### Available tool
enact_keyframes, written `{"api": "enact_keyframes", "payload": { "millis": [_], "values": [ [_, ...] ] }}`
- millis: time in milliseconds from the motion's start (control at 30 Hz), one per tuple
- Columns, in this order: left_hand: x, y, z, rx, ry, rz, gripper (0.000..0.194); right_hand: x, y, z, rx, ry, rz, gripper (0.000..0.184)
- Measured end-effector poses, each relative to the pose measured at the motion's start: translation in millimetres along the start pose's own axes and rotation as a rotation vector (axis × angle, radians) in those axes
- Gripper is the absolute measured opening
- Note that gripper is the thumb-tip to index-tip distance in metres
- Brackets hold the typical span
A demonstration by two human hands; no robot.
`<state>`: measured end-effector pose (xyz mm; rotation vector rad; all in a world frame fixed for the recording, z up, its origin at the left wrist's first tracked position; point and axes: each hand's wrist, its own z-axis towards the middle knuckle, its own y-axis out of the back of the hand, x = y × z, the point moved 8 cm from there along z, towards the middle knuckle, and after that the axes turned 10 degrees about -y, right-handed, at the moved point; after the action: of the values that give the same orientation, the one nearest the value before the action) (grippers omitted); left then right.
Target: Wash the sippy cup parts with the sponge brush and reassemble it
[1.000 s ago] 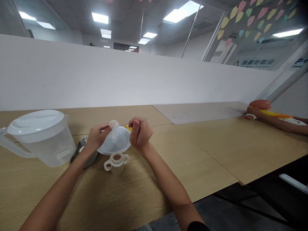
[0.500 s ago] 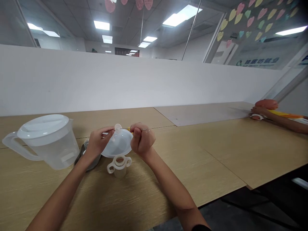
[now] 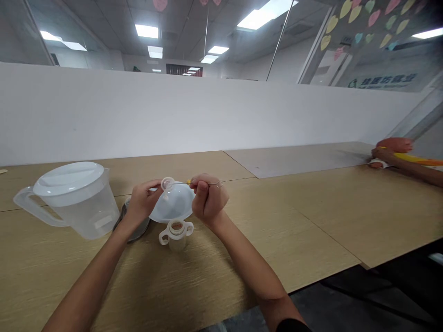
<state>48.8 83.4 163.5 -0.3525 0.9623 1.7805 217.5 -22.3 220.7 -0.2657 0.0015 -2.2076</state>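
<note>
My left hand [image 3: 141, 203] pinches a small clear silicone teat [image 3: 167, 183] between thumb and fingertips, above a translucent white dome-shaped cap [image 3: 173, 206]. My right hand [image 3: 207, 199] is closed in a fist on a thin wire brush [image 3: 197, 184], whose wire runs left into the teat and ends in a small loop to the right. A bit of yellow shows behind the fist. Below the hands stands a small cream bottle collar with two handles [image 3: 176, 234] on the wooden table [image 3: 311, 216].
A clear plastic jug with a white lid [image 3: 72, 198] stands at the left. A metal dish [image 3: 133, 226] lies under my left wrist. At the far right another person's arm [image 3: 404, 163] rests on the table by an orange and yellow object. A white partition runs along the back.
The teat and wire have stayed between my hands while the wire slid a little to the right. The view shifted slightly; the hands sit a bit lower and further right.
</note>
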Motion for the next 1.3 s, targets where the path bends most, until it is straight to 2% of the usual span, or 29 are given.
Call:
{"api": "enact_keyframes", "payload": {
  "millis": [567,733,867,1033,1133,1300],
  "values": [
    [-4.5,1.7,-0.2,0.003,-0.019,0.031,0.033,4.6,6.2,3.1,-0.034,0.009,-0.026,0.022],
    [-2.8,0.7,-1.1,0.005,-0.018,0.006,0.031,3.2,2.8,0.7,-0.004,0.0,-0.064,0.026],
    [-2.4,-0.5,-1.7,0.0,0.002,-0.04,0.038,3.5,-1.7,-0.7,0.002,0.033,-0.063,0.025],
    [-8.7,5.3,-2.1,-0.083,-0.088,-0.012,0.037,-1.2,-9.7,-1.0,0.031,0.021,-0.061,0.027],
    [-12.5,3.4,-2.2,-0.081,-0.146,0.024,0.032,-8.2,-15.4,-2.9,0.057,-0.019,-0.078,0.028],
    [-18.6,5.3,-0.9,-0.113,-0.219,0.063,0.027,-18.2,-34.2,-12.4,0.174,-0.04,-0.088,0.031]
  ]
}}
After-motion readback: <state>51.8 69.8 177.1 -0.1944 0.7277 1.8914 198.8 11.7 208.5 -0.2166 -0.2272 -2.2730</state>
